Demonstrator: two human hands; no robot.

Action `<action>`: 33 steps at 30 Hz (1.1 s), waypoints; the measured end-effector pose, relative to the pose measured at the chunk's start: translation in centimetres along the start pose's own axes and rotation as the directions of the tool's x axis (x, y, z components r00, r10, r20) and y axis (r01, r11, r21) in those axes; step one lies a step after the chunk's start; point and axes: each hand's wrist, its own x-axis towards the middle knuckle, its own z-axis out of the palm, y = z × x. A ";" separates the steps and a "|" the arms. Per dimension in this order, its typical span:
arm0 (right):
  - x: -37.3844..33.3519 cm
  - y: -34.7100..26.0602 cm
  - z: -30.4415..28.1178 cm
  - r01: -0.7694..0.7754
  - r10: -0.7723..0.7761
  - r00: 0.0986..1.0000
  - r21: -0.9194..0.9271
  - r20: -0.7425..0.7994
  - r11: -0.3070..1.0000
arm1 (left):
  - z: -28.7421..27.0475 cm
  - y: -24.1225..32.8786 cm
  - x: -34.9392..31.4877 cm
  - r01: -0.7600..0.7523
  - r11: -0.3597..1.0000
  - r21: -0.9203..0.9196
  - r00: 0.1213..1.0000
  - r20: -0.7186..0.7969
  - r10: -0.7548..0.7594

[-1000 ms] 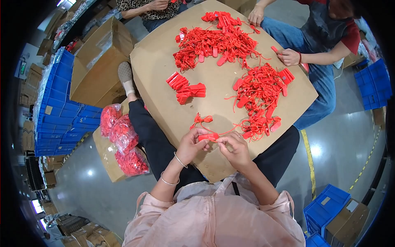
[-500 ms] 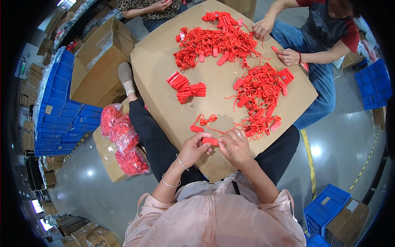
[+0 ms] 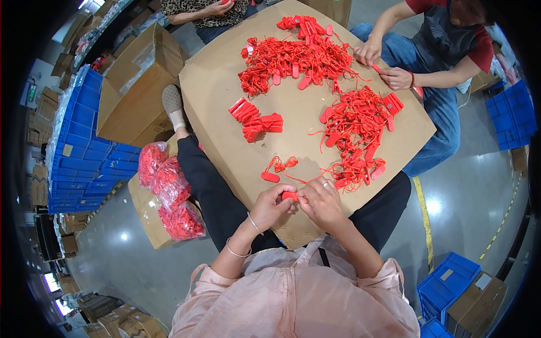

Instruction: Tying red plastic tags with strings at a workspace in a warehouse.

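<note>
My left hand (image 3: 269, 209) and right hand (image 3: 323, 205) grip the red piece (image 3: 289, 196) nearer me than the corded tag (image 3: 270, 177) on the table (image 3: 304, 143), hiding more of the piece than a moment ago, so I judge it unfinished.

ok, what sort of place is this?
Probably a warehouse or small assembly workshop: stacked blue crates, a yellow floor line, and people around a cardboard work surface bearing heaped red corded pieces.

Glossy grey floor (image 3: 124, 267), bright glare (image 3: 433, 205), yellow line (image 3: 425, 225); blue crates (image 3: 79, 149) stacked left beside large cardboard box (image 3: 127, 98).
</note>
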 end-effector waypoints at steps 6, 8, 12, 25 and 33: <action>-0.4 0.1 0.2 -0.023 0.023 1.000 0.020 -0.010 1.000 | 0.8 0.2 0.0 -0.065 0.990 0.122 0.996 -0.047 0.072; -0.1 -0.2 0.0 0.032 -0.032 0.999 -0.049 -0.008 0.998 | 1.2 0.5 0.0 -0.095 0.978 0.183 0.991 -0.080 0.112; 0.4 -0.4 -0.2 0.079 -0.084 0.996 -0.112 -0.039 0.991 | 1.6 1.1 -0.2 -0.170 0.902 0.396 0.971 -0.090 0.223; 0.7 -0.1 -1.6 -0.376 0.398 0.850 0.927 0.344 0.003 | 0.3 3.0 0.9 -0.450 0.793 0.410 0.878 0.043 0.476; 0.8 0.2 -1.6 -0.255 0.409 0.820 0.895 0.401 -0.367 | 0.8 2.4 1.7 -0.292 0.955 -0.054 0.955 0.042 0.294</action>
